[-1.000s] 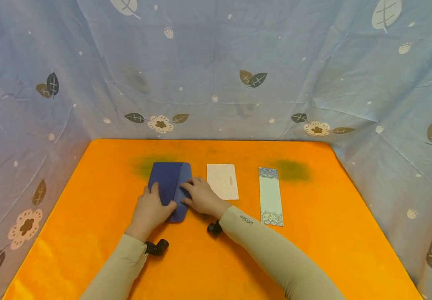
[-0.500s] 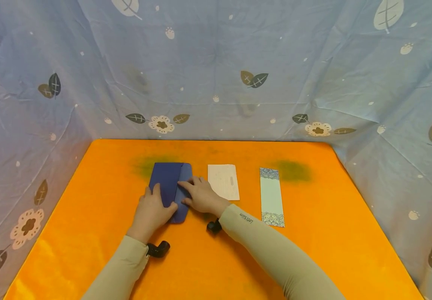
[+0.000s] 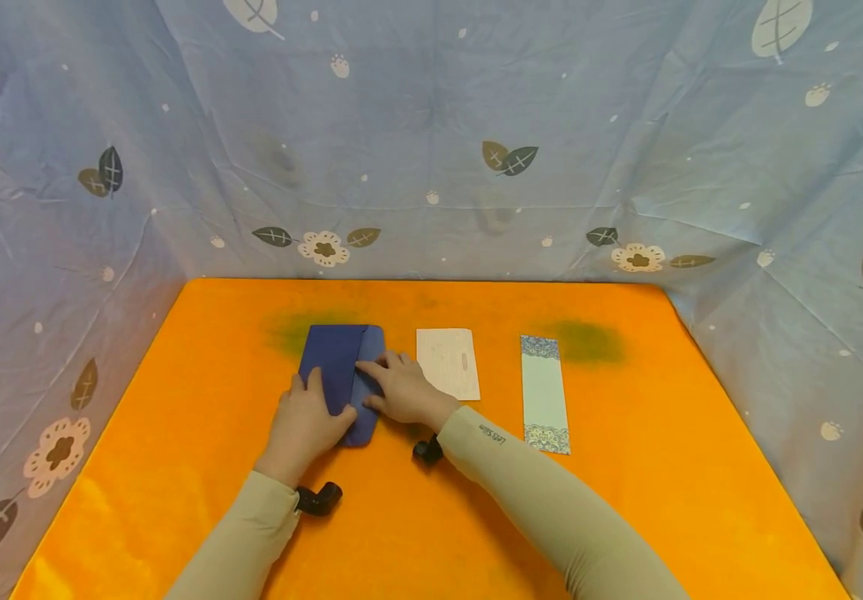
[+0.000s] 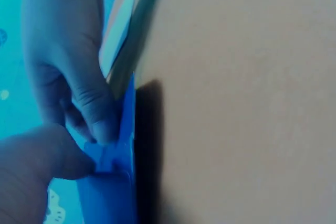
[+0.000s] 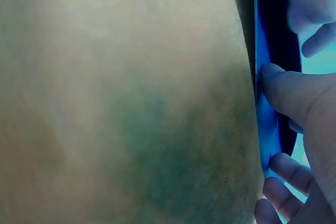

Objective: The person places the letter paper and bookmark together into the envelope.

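A dark blue paper envelope (image 3: pixel 332 354) lies on the orange tabletop, left of middle in the head view. Its lighter flap (image 3: pixel 373 343) faces right, folded out flat from the body. My left hand (image 3: pixel 304 425) rests on the envelope with spread fingers, its thumb reaching the fold line. From the right, my right hand (image 3: pixel 405 392) touches the flap, its index fingertip at the fold and its thumb nearer me. Both hands also show on the blue envelope (image 4: pixel 107 198) in the left wrist view. In the right wrist view, the thumb lies on the blue flap (image 5: pixel 268 124).
A small white sheet (image 3: pixel 446 362) with faint print lies just beyond my right hand. Farther right is a pale, long card (image 3: pixel 544 392) with patterned ends. Patterned cloth (image 3: pixel 431 125) hangs around the orange table (image 3: pixel 664 500) on three sides.
Both hands keep almost the same places on the envelope and its flap. The whole head view has shifted very slightly.
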`<state>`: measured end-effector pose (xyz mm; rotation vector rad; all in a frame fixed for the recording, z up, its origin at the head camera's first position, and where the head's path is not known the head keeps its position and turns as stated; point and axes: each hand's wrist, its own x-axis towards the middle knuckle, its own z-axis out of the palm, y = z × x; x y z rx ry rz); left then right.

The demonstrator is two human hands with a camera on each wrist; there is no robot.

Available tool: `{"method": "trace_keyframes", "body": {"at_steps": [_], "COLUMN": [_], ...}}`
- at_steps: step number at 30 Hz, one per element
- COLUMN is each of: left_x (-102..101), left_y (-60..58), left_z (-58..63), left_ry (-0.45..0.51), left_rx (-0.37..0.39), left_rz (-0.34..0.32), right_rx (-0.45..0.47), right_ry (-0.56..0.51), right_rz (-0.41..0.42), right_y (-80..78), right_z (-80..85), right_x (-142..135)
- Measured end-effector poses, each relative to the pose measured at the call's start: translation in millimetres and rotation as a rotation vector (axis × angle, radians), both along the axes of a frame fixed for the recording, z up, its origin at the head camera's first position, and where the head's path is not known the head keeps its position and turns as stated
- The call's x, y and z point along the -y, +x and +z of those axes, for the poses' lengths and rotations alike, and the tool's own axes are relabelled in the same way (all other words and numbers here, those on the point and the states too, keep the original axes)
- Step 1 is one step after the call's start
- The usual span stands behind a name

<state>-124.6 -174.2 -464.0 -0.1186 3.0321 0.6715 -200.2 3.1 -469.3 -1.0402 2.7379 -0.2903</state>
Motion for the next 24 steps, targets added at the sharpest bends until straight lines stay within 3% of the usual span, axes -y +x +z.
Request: {"method": "trace_keyframes", "body": {"at_steps": [8,13,19,24], "left_x": [-9.8,-11.2,-6.8,-4.9], "left_y": [-0.6,-1.4,-4.8,-4.5], "left_z": [-4.9,-2.0,1.0,2.0], "left_ry": [-0.109,-0.165,-0.143,-0.139], "left_rx": [-0.006,0.018,0.087,0.089], "left_rz": [0.026,0.048,0.066,0.074], "right_rx": [0.005,0.010,0.014,0.018], "right_ry": [-0.013,-0.008,-0.001,-0.005], "right_rz": [-0.002,-0.008,-0.016,-0.018], "right_y": [-1.2,-0.7,-1.3,-1.9], "right_z": [-1.2,-2.0,-3.4,-2.0], "right_x": [0.9,2.8,2.5,1.0]}}
